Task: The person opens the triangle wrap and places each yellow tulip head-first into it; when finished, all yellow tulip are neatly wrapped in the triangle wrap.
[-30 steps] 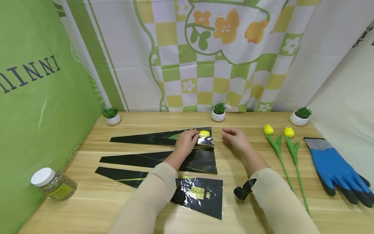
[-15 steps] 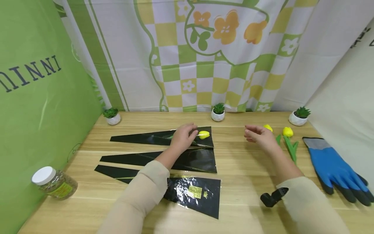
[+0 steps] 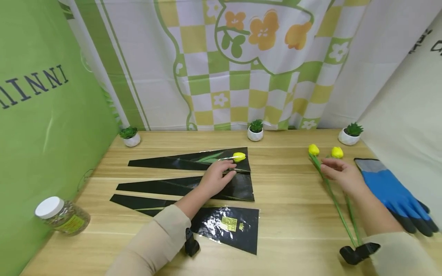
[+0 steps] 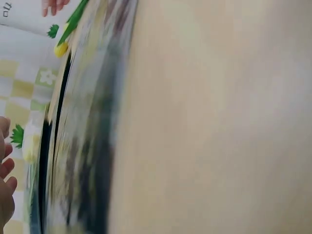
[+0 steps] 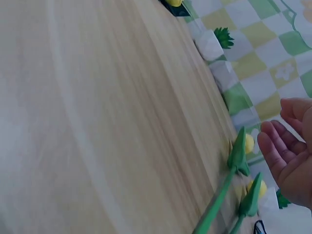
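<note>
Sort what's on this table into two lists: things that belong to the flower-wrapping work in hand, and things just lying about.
In the work:
- left hand, resting on the black sleeves
- tulip already in the far sleeve
- right hand, over two loose tulips

Lying about:
- blue glove
- jar
- three small potted plants

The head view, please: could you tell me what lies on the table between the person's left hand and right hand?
In the head view, only bare wooden table lies between the left hand, on the black sleeves, and the right hand at the yellow tulips.
</note>
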A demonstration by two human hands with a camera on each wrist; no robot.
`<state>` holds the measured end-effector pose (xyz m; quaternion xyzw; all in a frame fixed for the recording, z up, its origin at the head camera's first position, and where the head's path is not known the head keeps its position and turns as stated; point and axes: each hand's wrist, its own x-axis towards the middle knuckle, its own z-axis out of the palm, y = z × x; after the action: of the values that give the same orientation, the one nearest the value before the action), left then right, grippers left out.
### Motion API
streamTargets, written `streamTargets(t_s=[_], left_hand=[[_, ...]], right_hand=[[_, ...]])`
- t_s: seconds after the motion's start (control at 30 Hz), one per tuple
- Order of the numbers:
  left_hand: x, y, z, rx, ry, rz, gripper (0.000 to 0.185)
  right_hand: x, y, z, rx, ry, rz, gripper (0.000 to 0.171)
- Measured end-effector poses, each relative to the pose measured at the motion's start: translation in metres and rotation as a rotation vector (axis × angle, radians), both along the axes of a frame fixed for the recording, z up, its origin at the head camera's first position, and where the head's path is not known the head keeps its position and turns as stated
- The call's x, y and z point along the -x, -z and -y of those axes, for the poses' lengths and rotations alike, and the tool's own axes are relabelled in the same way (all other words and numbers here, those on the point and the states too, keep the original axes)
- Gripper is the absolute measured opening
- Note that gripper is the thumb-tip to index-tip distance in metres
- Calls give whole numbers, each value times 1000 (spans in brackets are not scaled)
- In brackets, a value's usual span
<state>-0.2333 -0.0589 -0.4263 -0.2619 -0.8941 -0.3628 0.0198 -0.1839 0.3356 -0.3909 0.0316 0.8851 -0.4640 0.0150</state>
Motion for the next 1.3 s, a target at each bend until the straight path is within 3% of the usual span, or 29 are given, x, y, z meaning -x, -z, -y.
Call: streamTargets(t_s=[0.3, 0.53, 0.77, 0.9, 1.07, 1.3], left_hand=[[-7, 16, -5, -27, -7, -20, 30], [-9, 22, -11, 21, -89, -49, 26], [-9, 24, -16, 150, -100, -90, 30], [-10, 27, -17, 219, -90, -130, 29], [-12, 28, -18, 233, -85, -151, 26], [-16, 25, -19, 238, -72, -124, 30]], right_hand=[[-11, 7, -21, -215, 40, 183, 66], [-14, 13, -17, -319, 33, 188, 65], [-17, 15, -13, -341, 55, 215, 61], [-19, 15, -11, -407, 65, 226, 55], [-19, 14, -9, -460, 65, 254, 57], [-18, 13, -6, -434, 39, 281, 56]])
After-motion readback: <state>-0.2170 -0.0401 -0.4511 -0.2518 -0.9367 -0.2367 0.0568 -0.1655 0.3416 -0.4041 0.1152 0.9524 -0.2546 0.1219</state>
